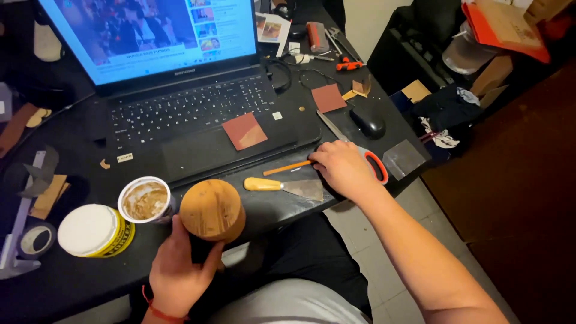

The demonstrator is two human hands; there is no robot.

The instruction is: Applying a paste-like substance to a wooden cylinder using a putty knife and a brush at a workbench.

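Left hand [177,273] is clamped from below on a round wooden block [212,210] at the desk's [78,276] front edge; an open tub [144,201] of brown paste stands just beside the block at 9 o'clock. Right hand [342,170] rests curled over a tool with a red and grey handle [377,166], fingers touching a pencil [288,168]; whether it grips cannot be told; a putty knife [285,186] lies at 8 o'clock of that hand, between it and the block.
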